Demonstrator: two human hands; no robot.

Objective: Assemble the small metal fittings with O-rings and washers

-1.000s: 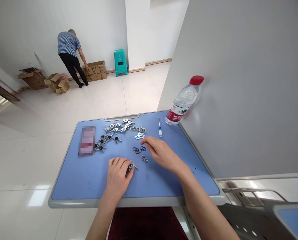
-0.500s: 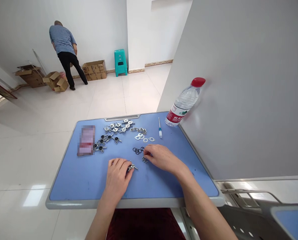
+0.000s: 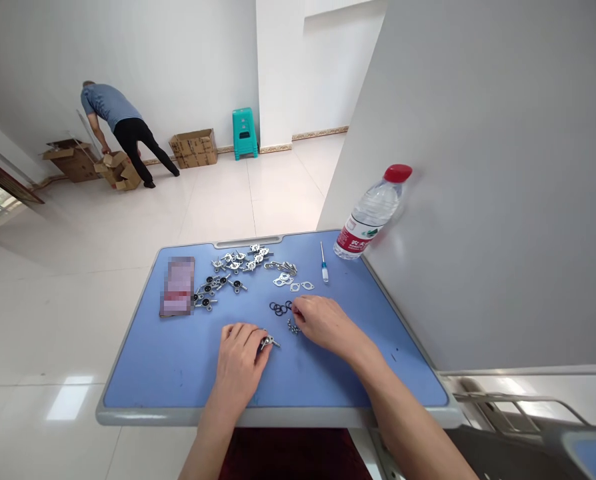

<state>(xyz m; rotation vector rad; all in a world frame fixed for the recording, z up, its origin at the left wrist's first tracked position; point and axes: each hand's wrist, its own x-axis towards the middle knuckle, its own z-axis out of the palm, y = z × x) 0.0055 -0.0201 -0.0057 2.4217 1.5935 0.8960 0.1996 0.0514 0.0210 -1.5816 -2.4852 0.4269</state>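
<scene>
The left hand [image 3: 241, 357] grasped a metal fitting [image 3: 268, 342] low on the blue worktop [image 3: 188, 367], its stem pointing right and slightly toward the wearer, long axis running roughly crosswise. The right hand's fingers curled in near black rings [image 3: 279, 309] and small screws [image 3: 293, 327]; their grasp could not be told. The bottle's [image 3: 373, 212] red-and-white label bore Chinese characters, starting "农".

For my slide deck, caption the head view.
Hands among small metal parts and black rings on a blue tabletop.
</scene>
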